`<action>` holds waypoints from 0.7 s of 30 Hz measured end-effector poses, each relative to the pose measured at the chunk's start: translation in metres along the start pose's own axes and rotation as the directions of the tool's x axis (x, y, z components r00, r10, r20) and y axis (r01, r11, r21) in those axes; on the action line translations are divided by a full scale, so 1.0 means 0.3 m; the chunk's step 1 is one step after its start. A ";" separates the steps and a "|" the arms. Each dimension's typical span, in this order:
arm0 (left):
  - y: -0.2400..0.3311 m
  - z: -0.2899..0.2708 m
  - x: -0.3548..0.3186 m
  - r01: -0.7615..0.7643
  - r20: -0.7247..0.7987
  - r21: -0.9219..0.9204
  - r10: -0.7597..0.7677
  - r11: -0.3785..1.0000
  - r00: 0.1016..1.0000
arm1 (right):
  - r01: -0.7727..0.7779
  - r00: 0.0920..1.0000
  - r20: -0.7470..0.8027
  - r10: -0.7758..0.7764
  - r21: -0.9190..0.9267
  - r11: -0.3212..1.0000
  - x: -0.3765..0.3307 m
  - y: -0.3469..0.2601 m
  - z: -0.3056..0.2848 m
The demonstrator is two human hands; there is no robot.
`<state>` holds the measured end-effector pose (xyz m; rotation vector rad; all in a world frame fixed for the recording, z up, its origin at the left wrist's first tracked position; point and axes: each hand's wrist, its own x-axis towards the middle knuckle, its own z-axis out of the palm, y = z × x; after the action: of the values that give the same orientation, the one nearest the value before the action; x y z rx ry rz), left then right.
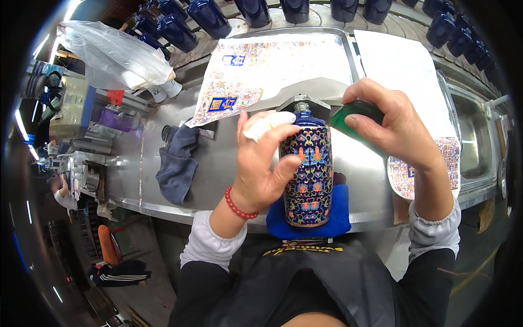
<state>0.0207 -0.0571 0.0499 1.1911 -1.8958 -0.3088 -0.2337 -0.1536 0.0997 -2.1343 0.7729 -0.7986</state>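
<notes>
In the head view, find the left hand (260, 169) part-curled, with a white wad (266, 126) caught among the fingers, thumb and forefinger reaching over the patterned bottle (308, 180) just to the right; cannot tell whether pressing on it. Find the right hand (392, 122) closed in a pinch on a thin, dark-green, smooth-edged piece (355, 111), its tip beside the bottle's shoulder. Between the two hands, see the bottle neck-away, glossy navy under dense floral print, base on a plush blue pad (340, 212) at the near edge of the table (141, 158). Note bare, brushed steel left of the left hand as far as a crumpled grey cloth (178, 163); less room beyond both hands, taken up by a flat printed sheet (234, 82) and, past the right hand, a white sheet (392, 68). Farther right, make out a steel sink (473, 136). Beyond the neck, see an angular metal bracket (313, 102), partly covered; cannot make out its join. At the top, see plain blue bottles (297, 11), cut off.
</notes>
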 end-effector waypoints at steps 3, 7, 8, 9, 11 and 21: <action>-0.014 -0.008 0.059 0.117 0.004 -0.148 -0.118 0.982 0.993 | -0.021 0.999 0.034 0.021 0.015 1.000 0.017 0.012 -0.006; -0.036 -0.028 0.134 0.146 0.177 -0.155 -0.118 0.977 0.977 | -0.078 0.997 0.024 0.078 0.016 0.997 -0.005 0.008 -0.026; -0.036 -0.033 0.143 0.131 0.196 -0.154 -0.099 0.979 0.976 | -0.073 0.997 0.021 0.073 0.015 0.997 -0.011 0.004 -0.035; -0.036 -0.035 0.148 0.118 0.208 -0.150 -0.085 0.982 0.974 | -0.077 0.997 0.030 0.077 0.013 0.997 -0.016 -0.002 -0.048; -0.035 -0.038 0.153 0.032 0.189 -0.108 -0.011 0.994 0.982 | -0.063 0.997 0.049 0.064 -0.021 0.998 -0.020 -0.017 -0.078; -0.012 -0.018 0.175 0.040 0.197 -0.020 -0.035 0.999 0.980 | 0.004 0.993 0.121 -0.001 -0.024 1.000 0.048 0.016 -0.121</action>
<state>0.0176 -0.1013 0.0787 1.2189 -2.0349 -0.4839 -0.2523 -0.1815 0.1202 -2.1837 0.7200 -0.6567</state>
